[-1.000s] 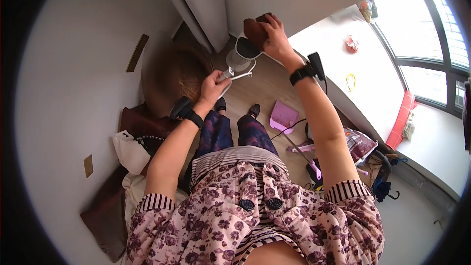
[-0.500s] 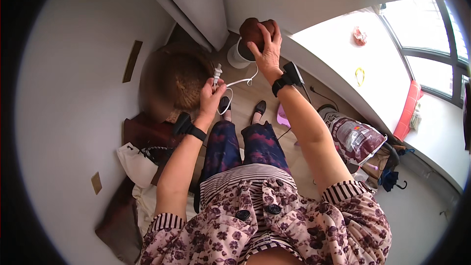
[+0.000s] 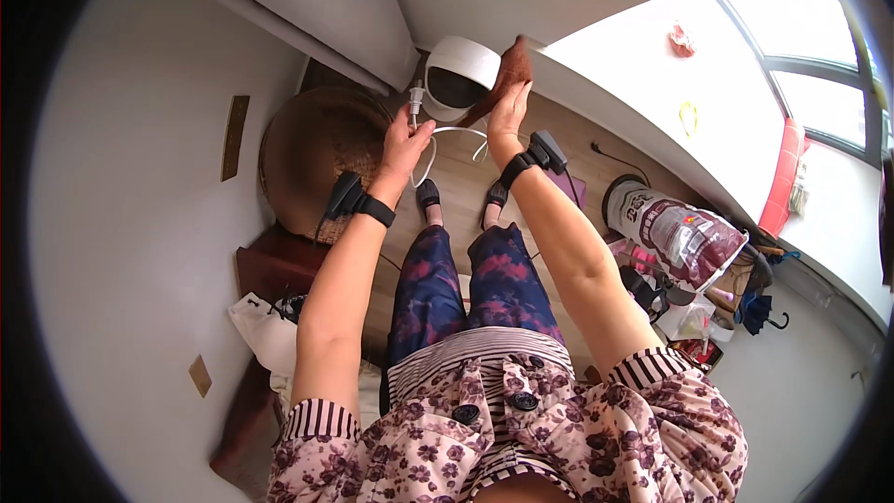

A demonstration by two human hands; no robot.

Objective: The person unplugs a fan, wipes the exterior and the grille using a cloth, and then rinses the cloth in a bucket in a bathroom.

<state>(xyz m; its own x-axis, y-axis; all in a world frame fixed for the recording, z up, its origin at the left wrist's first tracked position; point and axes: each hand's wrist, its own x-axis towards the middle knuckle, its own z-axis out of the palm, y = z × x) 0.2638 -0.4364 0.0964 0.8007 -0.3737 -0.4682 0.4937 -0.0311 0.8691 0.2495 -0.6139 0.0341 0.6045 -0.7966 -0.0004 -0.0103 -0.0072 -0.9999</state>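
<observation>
A: What could go wrong with the white rounded device point(image 3: 463, 58)?

B: It sits ahead of the wearer, between the hands, with a brown cloth point(image 3: 516, 68) against its right side. A hard push through that cloth could tip it leftward; its support is hidden, so its steadiness cannot be judged.

A: And the hands?

B: The right hand point(image 3: 508, 115) lies along the cloth, fingers nearly straight and close together; whether they clamp it cannot be told. The left hand point(image 3: 406, 143) has its fingers clamped at the cord end of the white plug point(image 3: 416, 102). The white cord point(image 3: 458, 129) loops loosely between the hands, so a sideways sweep might snag it and tug the device.

A: Which way do things point?

B: The device turns its dark oval face toward the wearer, slightly downward; its rounded top leans away, the long axis slanting a little rightward. The plug's prongs point away from the wearer, its long axis running nearly straight ahead.

A: Farther out?

B: A woven basket point(image 3: 289, 144) stands on the left, on the wooden floor point(image 3: 461, 188).
</observation>
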